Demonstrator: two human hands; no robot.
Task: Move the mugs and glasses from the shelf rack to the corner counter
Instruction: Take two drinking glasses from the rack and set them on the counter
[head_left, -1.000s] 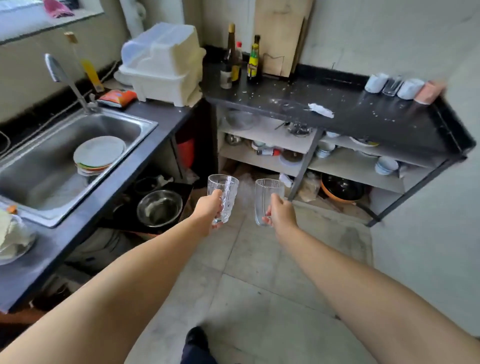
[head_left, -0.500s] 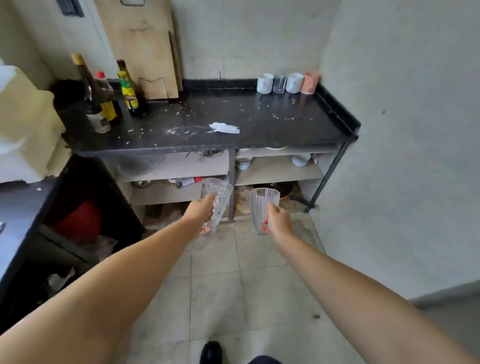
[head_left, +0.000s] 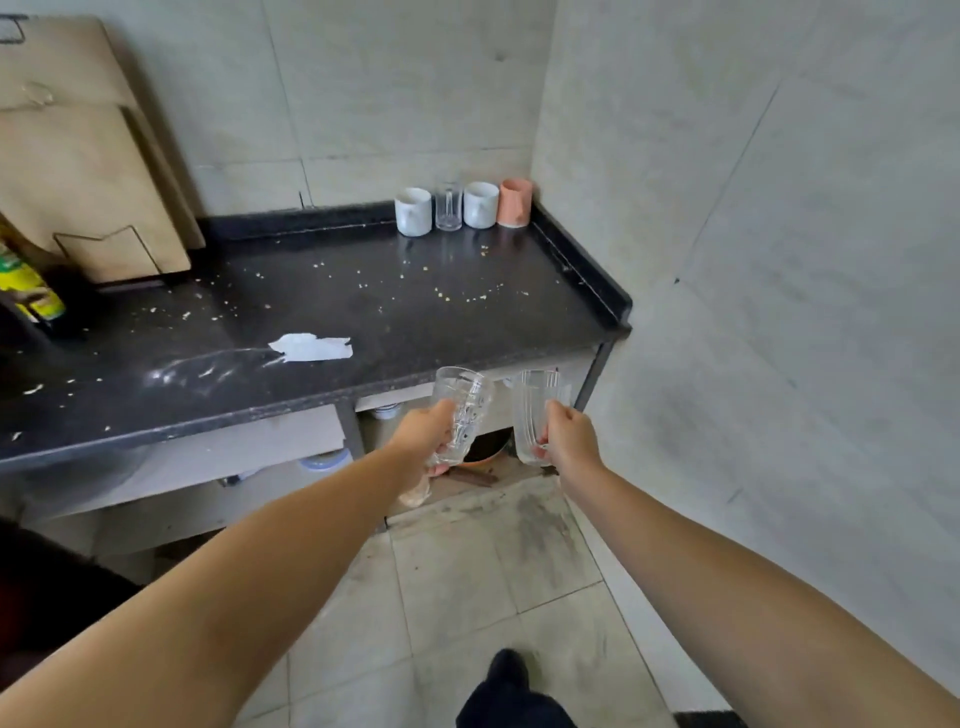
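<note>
My left hand (head_left: 423, 439) grips a clear patterned glass (head_left: 462, 410), tilted a little to the right. My right hand (head_left: 571, 439) grips a clear ribbed glass (head_left: 532, 410), held upright. Both glasses hang in the air just in front of the black corner counter (head_left: 363, 306), near its right front end. In the counter's far right corner stand a white mug (head_left: 413, 211), a clear glass (head_left: 448, 206), a second white mug (head_left: 481, 204) and a pink mug (head_left: 515, 202), in a row against the wall.
A torn white paper scrap (head_left: 311, 347) and crumbs lie on the counter. Wooden cutting boards (head_left: 88, 171) lean on the wall at the left, with bottles (head_left: 26, 291) at the left edge. Open shelves (head_left: 249, 457) with dishes sit under the counter. A wall (head_left: 779, 260) closes the right side.
I have come closer to the corner counter and the view has swung right. Both glasses, still held, now sit nearer the counter's front edge.
</note>
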